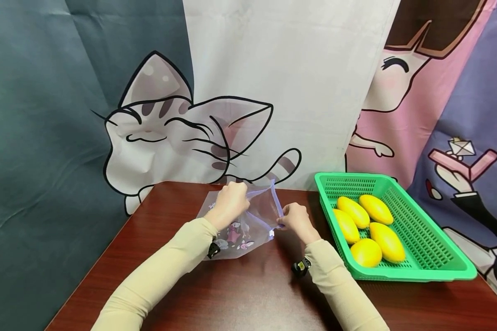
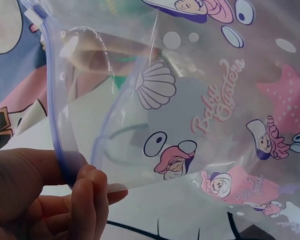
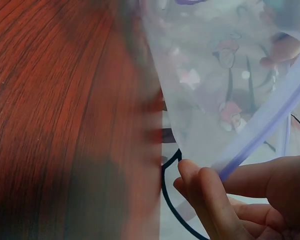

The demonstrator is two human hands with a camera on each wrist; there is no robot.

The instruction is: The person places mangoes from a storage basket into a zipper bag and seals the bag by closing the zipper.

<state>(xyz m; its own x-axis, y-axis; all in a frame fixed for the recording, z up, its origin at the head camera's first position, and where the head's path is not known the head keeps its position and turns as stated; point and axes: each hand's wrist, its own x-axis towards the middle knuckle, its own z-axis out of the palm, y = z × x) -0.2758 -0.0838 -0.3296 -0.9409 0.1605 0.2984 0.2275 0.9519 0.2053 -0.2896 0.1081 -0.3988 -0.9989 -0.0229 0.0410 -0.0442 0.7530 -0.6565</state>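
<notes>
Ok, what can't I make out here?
Head view: the part of the bag behind the left grip.
Head view: the floor of the green basket under the yellow fruit.
Left wrist view: the bag's remainder, cut off by the right edge.
Right wrist view: the right grip, partly cut off likewise.

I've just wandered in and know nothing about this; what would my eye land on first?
Probably the bright green basket at the table's right, holding five yellow fruits. Next, the big smiling cartoon cat on the backdrop behind. In the middle, a left hand and right hand pinch a see-through, purple-edged bag printed with cartoon figures.
</notes>
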